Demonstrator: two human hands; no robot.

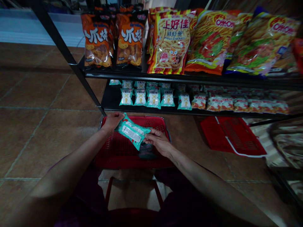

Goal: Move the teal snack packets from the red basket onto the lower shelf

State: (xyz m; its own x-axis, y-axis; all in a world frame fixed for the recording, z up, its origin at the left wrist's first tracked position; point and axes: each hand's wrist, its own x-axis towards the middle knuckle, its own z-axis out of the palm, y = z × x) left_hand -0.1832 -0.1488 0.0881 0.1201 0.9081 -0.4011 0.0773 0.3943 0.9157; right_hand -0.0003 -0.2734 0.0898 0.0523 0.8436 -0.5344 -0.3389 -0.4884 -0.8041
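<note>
A teal snack packet (131,130) is stretched between my two hands, its printed back label facing up. My left hand (113,121) pinches its upper left end. On the lower right end, my right hand (159,140) grips with thumb and fingers. Below the packet is a red shopping basket (111,160), with a dark, dim item (147,152) inside that I cannot make out. Similar small teal packets (153,97) stand in rows on the lower shelf in front of me.
Large snack bags, among them prawn crackers (171,41), line the upper shelf. Small red-and-white packets (216,102) fill the lower shelf's right side. A black shelf post (75,67) rises at left. Another red basket (233,135) lies on the tiled floor (30,132) at right.
</note>
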